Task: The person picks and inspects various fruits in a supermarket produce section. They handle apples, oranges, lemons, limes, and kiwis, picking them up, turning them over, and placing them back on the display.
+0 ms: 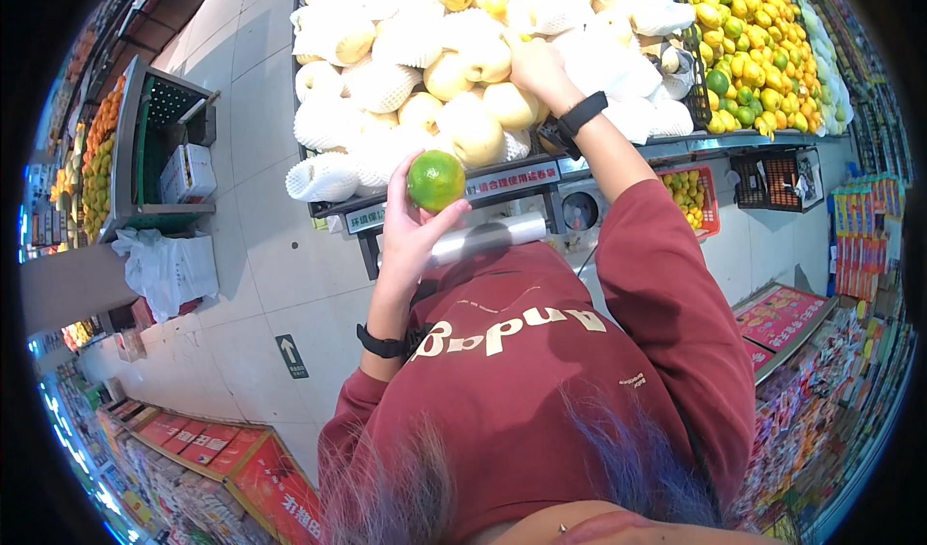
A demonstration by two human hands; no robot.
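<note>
My left hand (418,234) holds a green citrus fruit (436,181) with a small yellowish patch, just in front of the fruit display. Stretched forward over the pale yellow pears (474,136), my right hand (537,67) has its fingers down among them. A bit of yellow-green shows by those fingertips, but glare hides whether they grip anything. Many pears sit in white foam net sleeves (382,84), and some are bare. Both wrists wear black bands.
A roll of clear plastic bags (492,237) hangs under the display's front edge. Green and yellow citrus (753,60) fill the crate to the right. Below stand a red basket of yellow fruit (684,197) and a black crate (775,179). Another fruit stand (123,161) lies left across the tiled floor.
</note>
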